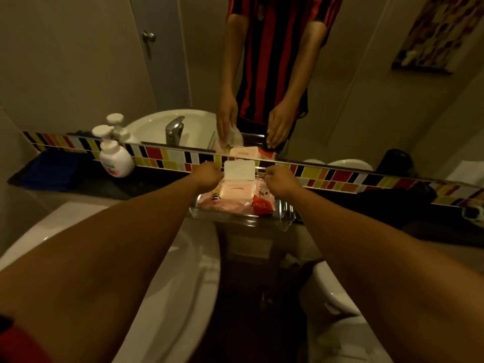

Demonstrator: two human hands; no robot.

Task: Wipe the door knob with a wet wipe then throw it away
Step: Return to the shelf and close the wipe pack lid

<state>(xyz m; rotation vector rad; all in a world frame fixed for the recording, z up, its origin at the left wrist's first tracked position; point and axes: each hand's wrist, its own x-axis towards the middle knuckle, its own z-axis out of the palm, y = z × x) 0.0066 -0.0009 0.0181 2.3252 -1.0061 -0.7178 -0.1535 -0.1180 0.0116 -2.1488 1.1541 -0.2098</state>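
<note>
2 hands work at once because the soft pink wet-wipe pack (237,196) would slide or lift if we pulled from it unbraced. It lies flat in a clear glass tray (284,214) on the dark counter (104,183), just below the mirror (78,61), so it sits within easy reach of both arms. Its white hinged plastic lid (238,169) stands flipped up, leaning back toward the strip of coloured tiles (340,176), which leaves the dispensing slot bare.

Our left hand (207,176) is curled at the pack's left edge, beside the lid; we judge it is steadying the pack, though whether the fingers actually pinch anything we cannot tell, since they are folded away from us. Our right hand (279,180) is likewise curled at the pack's right edge, touching or nearly touching it, and its grip is also hidden. No wipe shows free of the slot, so we judge that 1 sheet is yet to be drawn out.

The round metal door knob (148,36) appears only as a reflection in the mirror, on the pale door behind us, well apart from the pack. That means we must turn around once a wipe is in hand. We see no bin from here.

A white pump soap bottle (115,155) stands to the left, clear of our reach.
</note>
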